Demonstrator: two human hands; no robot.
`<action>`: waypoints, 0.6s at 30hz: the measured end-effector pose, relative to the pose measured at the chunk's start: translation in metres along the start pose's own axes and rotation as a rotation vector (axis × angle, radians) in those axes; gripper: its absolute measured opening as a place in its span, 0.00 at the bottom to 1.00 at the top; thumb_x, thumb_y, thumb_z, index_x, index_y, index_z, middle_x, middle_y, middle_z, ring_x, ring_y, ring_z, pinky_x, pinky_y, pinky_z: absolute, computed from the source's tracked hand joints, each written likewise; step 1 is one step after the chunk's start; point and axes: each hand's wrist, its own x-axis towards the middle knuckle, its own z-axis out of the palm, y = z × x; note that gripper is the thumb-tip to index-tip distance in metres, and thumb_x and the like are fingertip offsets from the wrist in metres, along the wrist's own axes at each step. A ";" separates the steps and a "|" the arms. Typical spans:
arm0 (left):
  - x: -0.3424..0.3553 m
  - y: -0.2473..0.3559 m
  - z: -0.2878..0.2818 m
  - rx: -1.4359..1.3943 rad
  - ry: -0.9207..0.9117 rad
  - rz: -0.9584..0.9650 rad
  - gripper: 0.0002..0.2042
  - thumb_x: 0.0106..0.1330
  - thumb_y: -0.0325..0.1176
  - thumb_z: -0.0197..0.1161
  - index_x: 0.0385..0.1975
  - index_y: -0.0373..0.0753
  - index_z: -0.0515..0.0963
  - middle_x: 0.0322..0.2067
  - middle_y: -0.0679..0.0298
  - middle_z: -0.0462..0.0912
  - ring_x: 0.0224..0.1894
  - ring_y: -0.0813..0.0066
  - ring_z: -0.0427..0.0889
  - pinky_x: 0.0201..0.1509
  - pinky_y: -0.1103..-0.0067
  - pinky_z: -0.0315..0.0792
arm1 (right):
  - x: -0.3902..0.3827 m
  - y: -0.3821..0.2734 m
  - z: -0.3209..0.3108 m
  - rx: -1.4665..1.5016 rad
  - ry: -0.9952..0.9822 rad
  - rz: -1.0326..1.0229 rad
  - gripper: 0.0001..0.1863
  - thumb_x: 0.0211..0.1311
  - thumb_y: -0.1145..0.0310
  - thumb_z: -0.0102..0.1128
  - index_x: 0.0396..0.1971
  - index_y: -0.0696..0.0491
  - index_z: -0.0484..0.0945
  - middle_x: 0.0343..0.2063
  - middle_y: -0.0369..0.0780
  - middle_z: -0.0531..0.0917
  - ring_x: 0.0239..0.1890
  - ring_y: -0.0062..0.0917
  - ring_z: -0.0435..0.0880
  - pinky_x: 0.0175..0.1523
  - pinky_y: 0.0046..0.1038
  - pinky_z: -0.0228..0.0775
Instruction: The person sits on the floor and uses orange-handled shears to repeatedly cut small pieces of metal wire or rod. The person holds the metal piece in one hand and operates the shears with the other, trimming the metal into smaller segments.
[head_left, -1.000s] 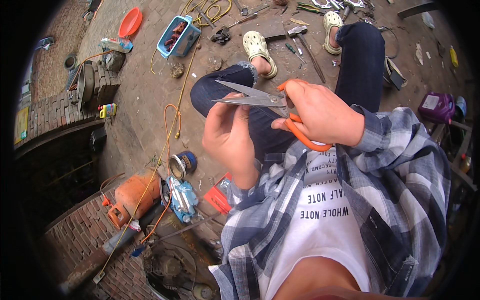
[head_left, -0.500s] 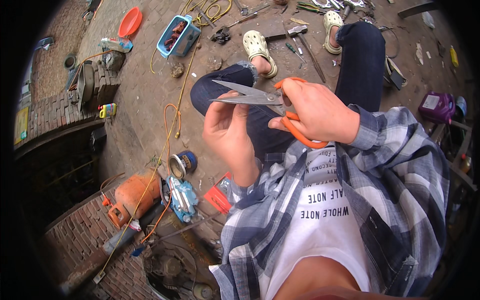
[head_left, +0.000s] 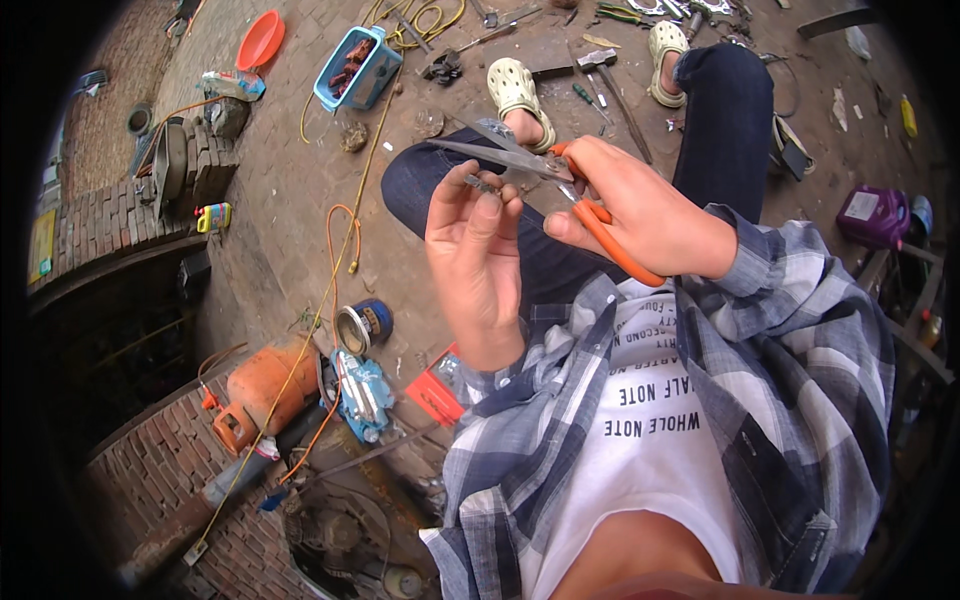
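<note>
My right hand (head_left: pixel 645 205) is closed round the orange handles of a pair of scissors (head_left: pixel 500 154). The grey blades stand apart and point left, above my left hand. Between the thumb and fingers of my left hand (head_left: pixel 475 250) is a small, thin grey piece (head_left: pixel 484 185); its kind is too small to make out. That piece lies just below the blades, and I cannot tell whether they touch. Both hands are in front of my body, over my bent knee in dark jeans.
Beyond my feet lie a hammer (head_left: pixel 597 59), a green screwdriver (head_left: pixel 582 94) and other tools. A blue bin (head_left: pixel 368 78) and an orange basin (head_left: pixel 261 40) stand far left. Nearer left are an orange gas cylinder (head_left: pixel 270 385), an open can (head_left: pixel 364 326) and a red box (head_left: pixel 436 388). A purple jug (head_left: pixel 874 215) is at right.
The scissors have turned to show their blades differently. My left fingers have moved off the lower blade to just below it, and the small grey piece shows between them.
</note>
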 end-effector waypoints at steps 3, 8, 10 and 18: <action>-0.003 0.000 0.005 0.039 0.044 0.041 0.14 0.62 0.20 0.59 0.47 0.34 0.73 0.41 0.59 0.79 0.41 0.72 0.81 0.47 0.82 0.79 | -0.004 0.011 0.006 -0.039 0.006 -0.097 0.24 0.57 0.57 0.63 0.40 0.60 0.65 0.30 0.45 0.68 0.31 0.37 0.70 0.38 0.32 0.63; -0.002 0.000 0.003 0.122 0.023 0.115 0.12 0.60 0.21 0.61 0.44 0.34 0.74 0.38 0.59 0.80 0.40 0.72 0.82 0.44 0.80 0.80 | -0.007 0.009 0.008 -0.099 0.044 -0.155 0.28 0.51 0.57 0.67 0.43 0.61 0.65 0.32 0.46 0.69 0.36 0.39 0.69 0.42 0.34 0.64; -0.003 -0.001 0.001 0.149 0.019 0.152 0.12 0.60 0.22 0.62 0.44 0.33 0.74 0.38 0.59 0.81 0.40 0.72 0.82 0.44 0.79 0.80 | -0.007 0.006 0.007 -0.160 0.077 -0.195 0.30 0.49 0.57 0.68 0.43 0.61 0.65 0.33 0.46 0.69 0.37 0.40 0.69 0.43 0.34 0.64; -0.008 0.002 0.004 0.231 0.064 0.213 0.12 0.61 0.23 0.61 0.43 0.31 0.73 0.37 0.58 0.81 0.40 0.70 0.82 0.46 0.76 0.79 | -0.004 0.004 0.004 -0.270 0.116 -0.270 0.32 0.45 0.56 0.71 0.42 0.62 0.65 0.35 0.47 0.70 0.38 0.42 0.70 0.43 0.35 0.65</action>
